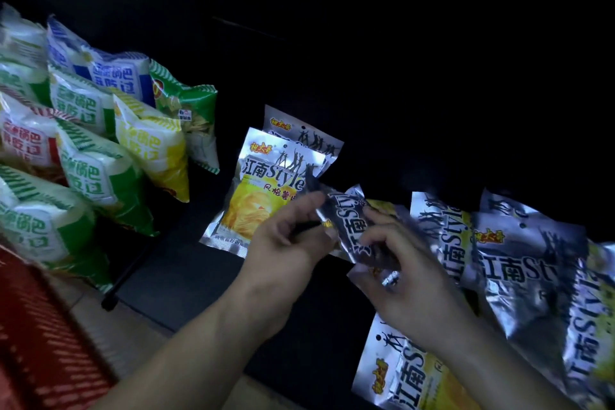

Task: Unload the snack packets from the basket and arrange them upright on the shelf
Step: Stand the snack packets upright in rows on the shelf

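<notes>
Both hands hold one silver snack packet (349, 226) in front of the dark shelf (186, 263). My left hand (293, 240) pinches its left edge; my right hand (399, 276) grips its lower right part. Behind it two silver and yellow packets (259, 196) stand upright on the shelf. More silver packets (519, 270) lean at the right, and another (399, 373) lies below my right wrist. The red basket (43, 343) shows at the lower left.
Green, blue, red and yellow puffed snack bags (100, 130) fill the left of the shelf in rows. A black rod foot (109, 303) rests at the shelf's front edge. The back of the shelf is dark.
</notes>
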A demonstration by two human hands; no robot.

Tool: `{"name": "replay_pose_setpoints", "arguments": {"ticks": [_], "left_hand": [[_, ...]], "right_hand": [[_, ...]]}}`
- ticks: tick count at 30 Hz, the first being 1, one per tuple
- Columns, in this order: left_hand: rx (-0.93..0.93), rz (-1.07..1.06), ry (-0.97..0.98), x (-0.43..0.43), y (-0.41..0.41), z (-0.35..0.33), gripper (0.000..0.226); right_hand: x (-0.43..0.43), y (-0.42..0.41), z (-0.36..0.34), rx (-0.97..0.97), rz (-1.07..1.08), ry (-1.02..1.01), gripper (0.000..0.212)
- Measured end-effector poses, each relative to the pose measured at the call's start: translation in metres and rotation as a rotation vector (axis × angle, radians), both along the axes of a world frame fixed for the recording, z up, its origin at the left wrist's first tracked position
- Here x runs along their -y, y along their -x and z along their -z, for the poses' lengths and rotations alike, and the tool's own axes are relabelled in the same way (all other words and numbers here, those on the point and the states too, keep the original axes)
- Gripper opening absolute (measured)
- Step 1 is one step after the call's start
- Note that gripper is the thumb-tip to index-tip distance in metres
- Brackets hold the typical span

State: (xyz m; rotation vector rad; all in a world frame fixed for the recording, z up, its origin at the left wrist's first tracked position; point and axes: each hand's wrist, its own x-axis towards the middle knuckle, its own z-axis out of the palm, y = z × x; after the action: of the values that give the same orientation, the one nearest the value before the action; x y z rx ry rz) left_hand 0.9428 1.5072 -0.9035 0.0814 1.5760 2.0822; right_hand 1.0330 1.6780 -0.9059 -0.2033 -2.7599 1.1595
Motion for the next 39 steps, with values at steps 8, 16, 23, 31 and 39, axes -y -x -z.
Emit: {"name": "replay_pose_setpoints", "arguments": {"ticks": [8,16,23,31,39], "left_hand": [[-0.128,-0.194,0.079,0.035,0.017,-0.009,0.013],[-0.127,-0.156,0.171,0.074,0.021,0.01,0.03],[-0.096,-0.151,0.219,0.114,0.027,0.022,0.045],[-0.131,-0.214,0.406,0.136,0.028,0.036,0.03],[-0.114,-0.34,0.39,0.133,0.035,0.039,0.022]], "right_hand": [[0.03,0.034,-0.039,-0.238,0.277,0.359,0.034],[0.069,0.048,-0.023,-0.018,0.248,0.399,0.022],[0.104,0.067,0.001,0.07,0.341,0.594,0.051],[0.128,0.086,0.011,0.046,0.246,0.573,0.062],[0.133,0.086,0.026,-0.015,0.346,0.564,0.062]]}}
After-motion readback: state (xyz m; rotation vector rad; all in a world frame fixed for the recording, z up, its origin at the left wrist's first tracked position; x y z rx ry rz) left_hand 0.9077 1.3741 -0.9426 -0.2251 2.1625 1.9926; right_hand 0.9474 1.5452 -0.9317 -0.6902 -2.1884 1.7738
